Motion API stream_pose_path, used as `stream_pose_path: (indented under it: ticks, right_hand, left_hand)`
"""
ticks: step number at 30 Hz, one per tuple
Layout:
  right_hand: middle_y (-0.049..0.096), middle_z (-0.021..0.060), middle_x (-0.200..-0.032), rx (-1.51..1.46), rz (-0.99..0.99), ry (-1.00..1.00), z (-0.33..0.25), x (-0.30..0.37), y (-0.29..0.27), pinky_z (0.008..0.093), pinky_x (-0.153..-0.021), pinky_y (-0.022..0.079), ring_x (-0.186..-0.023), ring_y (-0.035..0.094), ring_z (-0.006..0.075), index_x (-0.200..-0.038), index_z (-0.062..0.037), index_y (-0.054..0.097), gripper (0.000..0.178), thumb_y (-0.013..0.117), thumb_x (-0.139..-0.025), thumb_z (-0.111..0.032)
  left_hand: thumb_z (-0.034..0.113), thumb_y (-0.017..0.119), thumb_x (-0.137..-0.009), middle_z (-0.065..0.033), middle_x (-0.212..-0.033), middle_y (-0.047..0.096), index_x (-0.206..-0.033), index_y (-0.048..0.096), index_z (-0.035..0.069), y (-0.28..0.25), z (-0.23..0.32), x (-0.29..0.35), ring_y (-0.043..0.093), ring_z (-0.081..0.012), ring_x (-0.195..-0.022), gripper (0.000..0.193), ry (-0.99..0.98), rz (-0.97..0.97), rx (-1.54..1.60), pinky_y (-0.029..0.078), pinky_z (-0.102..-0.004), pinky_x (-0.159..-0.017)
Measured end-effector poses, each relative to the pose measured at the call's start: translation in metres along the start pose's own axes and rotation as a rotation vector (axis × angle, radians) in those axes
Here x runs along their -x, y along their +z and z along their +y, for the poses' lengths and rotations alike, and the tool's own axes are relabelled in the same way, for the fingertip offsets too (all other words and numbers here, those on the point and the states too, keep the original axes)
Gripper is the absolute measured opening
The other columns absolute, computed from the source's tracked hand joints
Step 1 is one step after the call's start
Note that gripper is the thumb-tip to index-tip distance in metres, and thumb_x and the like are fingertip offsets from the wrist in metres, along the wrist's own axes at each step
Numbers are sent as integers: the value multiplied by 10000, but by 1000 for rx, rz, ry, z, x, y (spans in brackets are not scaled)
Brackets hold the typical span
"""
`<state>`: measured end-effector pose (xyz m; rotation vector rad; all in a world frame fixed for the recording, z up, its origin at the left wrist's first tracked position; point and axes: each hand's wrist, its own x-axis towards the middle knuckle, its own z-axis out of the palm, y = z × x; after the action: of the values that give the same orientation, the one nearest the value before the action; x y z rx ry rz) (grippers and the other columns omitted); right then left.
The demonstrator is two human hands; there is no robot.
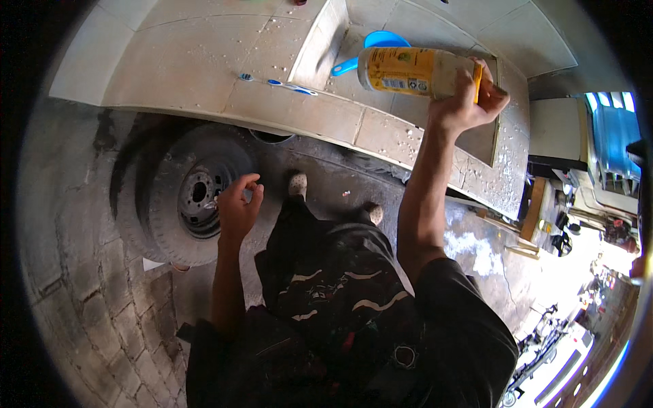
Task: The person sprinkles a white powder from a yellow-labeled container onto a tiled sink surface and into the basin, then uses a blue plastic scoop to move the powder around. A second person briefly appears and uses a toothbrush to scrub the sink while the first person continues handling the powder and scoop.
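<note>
My right hand [469, 95] is closed around the yellow-capped end of a clear bottle with a yellow label [401, 71]. The bottle lies almost level in the air above the tiled sink basin [479, 144], its base pointing left. Beneath it, a blue plastic dipper [345, 66] rests in the basin, partly hidden by the bottle. Away from the counter, my left hand [238, 207] hangs in front of a tire, fingers loosely bent and apart, with nothing visible in it.
On the tiled counter [204, 64], a blue-and-white toothbrush [292, 87] lies by the basin among scattered whitish bits. Tires [170, 190] stand beneath the counter's left part. A blue container [615, 139] is at the far right, and cluttered items fill the bright area below it.
</note>
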<state>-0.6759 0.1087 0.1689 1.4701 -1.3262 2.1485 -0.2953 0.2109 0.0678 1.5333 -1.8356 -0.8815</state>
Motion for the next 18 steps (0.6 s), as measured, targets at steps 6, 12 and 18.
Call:
stream_pose_path:
  ticks: [6,12,18]
  right_hand:
    - [629,140,-952,-83,196,112,8,26,28,375,-803,487,-836,610,224,-932,5,537,321,702,-692,-129]
    - [604,148,-978,-346,218,328,-19,21,70,414,-757,469,-889,582,248,-921,-24,484,324,673,-673,-113]
    - [604,160,-962,-642,309,182,-63,11,137,482,-737,550,-801,618,264,-894,-46,444,317,638,-646,-13]
  left_hand:
    - [104,637,-796,-87,-737,627,-971,641,26,-32,-40,-19,516,-116,-549,191,14,45,20,397,-261,-491]
    - [137,634,-811,-78,-734,632,-966,646,30,-51,-65,-27,566,-152,-597,189,-69,72,-7,415,-272,-503]
    - [137,639,-807,-92,-744,635,-963,646,23,-70,-81,-37,578,-156,-620,193,-284,75,-78,445,-290,-559]
